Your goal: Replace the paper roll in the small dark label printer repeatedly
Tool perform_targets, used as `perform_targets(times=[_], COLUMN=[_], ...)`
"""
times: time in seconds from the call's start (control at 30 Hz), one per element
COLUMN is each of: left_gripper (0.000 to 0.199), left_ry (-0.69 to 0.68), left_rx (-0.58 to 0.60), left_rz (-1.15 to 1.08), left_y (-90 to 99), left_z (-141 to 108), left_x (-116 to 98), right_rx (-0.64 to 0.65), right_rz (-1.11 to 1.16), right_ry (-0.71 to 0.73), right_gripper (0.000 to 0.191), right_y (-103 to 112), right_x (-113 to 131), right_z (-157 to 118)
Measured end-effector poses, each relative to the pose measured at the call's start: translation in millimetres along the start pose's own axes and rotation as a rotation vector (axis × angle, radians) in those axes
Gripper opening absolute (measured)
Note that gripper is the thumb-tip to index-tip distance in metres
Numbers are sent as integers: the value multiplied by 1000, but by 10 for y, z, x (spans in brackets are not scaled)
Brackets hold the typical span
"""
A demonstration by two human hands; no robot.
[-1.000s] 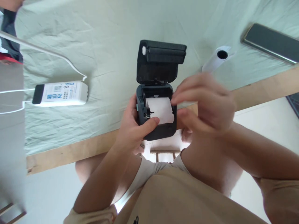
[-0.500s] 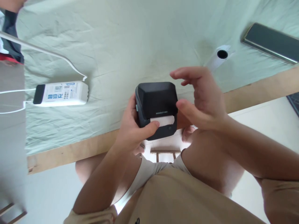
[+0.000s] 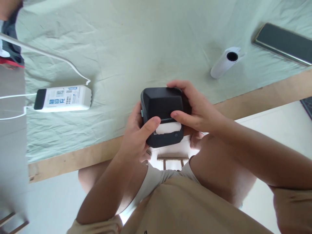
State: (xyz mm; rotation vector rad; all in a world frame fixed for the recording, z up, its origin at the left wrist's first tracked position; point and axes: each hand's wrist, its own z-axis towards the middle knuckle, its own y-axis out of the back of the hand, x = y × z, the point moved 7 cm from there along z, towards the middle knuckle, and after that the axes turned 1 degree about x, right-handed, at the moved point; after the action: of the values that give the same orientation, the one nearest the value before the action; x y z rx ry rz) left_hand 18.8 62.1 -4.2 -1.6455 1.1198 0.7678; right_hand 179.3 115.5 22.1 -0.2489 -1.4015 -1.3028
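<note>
A small black label printer is held between my two hands over the front edge of the table. From its front slot sticks a strip of white label paper. My left hand wraps the printer's left side, its thumb lying on the front by the paper's left end. My right hand grips the right side, with the thumb on the lid near the printed lettering and a finger at the far right corner. The fingers under the printer are hidden.
To the left on the green cloth lies a white power bank with white cables. A white paper roll and a dark flat device are at the right. Part of another person shows at the upper left.
My right hand has moved left and closed on the printer's right side. My left thumb has shifted up and left off the paper, and more of the strip shows.
</note>
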Motion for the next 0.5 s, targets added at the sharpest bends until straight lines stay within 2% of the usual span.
perform_targets(times=[0.07, 0.17, 0.23, 0.37, 0.5], left_gripper=[36, 24, 27, 33, 31], left_ry=[3, -12, -3, -18, -8], left_rx=[-17, -122, -167, -121, -137], left_rz=[-26, -114, -156, -170, -170], left_y=[1, 24, 24, -7, 12], left_z=[15, 33, 40, 55, 62], left_x=[13, 18, 35, 32, 12], right_rx=[0, 19, -21, -96, -27], right_rz=[-23, -41, -69, -173, -260], right_ry=[7, -19, -15, 41, 105], right_gripper=[52, 50, 45, 35, 39], right_y=[-1, 2, 53, 199, 238], right_x=[19, 46, 93, 219, 287], right_z=[-1, -4, -4, -2, 14])
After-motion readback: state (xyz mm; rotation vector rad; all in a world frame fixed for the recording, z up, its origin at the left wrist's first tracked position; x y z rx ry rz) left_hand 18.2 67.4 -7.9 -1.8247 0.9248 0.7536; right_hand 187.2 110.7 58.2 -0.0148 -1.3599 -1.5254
